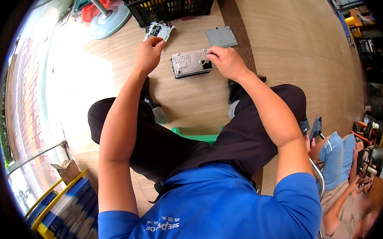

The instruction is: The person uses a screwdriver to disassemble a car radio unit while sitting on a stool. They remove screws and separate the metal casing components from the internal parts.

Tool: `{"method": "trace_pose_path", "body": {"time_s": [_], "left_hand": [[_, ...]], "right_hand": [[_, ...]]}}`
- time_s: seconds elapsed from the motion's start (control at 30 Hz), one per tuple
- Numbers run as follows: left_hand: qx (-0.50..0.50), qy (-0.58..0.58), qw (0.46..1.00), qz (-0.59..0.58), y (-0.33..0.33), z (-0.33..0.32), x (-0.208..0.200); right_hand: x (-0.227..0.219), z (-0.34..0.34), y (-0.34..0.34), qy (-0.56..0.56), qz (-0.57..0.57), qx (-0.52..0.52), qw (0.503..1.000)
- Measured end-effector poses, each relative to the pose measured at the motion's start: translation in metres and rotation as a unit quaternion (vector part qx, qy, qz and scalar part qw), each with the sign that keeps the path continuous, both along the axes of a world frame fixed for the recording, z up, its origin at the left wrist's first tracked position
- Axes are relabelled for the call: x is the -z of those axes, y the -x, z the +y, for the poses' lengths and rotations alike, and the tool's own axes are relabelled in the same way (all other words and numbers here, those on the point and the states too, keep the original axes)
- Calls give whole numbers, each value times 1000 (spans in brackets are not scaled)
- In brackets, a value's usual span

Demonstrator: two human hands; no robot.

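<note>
From afar I saw the metal box [188, 65] on the floor [291, 51], probably stiff and best held by its sides, the right hand [229, 62] pinched narrow at its corner, the left hand [149, 55] likewise by a likely fragile bracket [166, 31], any grip unclear.

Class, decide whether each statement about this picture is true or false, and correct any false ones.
1. The left hand is by the pale metal bracket. True.
2. The right hand is inside the black crate. False: it is at the right end of the silver metal unit.
3. The flat grey plate lies to the left of the silver metal unit. False: it lies beyond it, to the right.
4. A round pale base stands left of the black crate. True.
</note>
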State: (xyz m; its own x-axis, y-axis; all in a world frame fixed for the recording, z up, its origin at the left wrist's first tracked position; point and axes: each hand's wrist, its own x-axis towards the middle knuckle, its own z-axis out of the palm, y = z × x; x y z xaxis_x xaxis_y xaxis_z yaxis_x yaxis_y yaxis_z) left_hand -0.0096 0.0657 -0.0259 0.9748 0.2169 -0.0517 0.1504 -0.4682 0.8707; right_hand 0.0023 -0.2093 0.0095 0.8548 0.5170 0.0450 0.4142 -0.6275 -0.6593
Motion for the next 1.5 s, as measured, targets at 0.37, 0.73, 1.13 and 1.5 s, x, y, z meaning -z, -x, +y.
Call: {"method": "trace_pose_path", "body": {"time_s": [0.37,0.73,1.13,1.5], "left_hand": [[14,-15,1000,-13,4,8,17],[33,-8,999,-11,-14,-24,6],[28,-34,999,-25,-7,-23,-7],[25,-48,998,-32,-3,-25,-8]], "right_hand": [[5,-7,-7,-73,-7,7,997],[-1,-35,-10,-58,-16,33,998],[-8,-26,-11,-73,0,15,997],[-12,-25,-9,-78,7,26,997]]}}
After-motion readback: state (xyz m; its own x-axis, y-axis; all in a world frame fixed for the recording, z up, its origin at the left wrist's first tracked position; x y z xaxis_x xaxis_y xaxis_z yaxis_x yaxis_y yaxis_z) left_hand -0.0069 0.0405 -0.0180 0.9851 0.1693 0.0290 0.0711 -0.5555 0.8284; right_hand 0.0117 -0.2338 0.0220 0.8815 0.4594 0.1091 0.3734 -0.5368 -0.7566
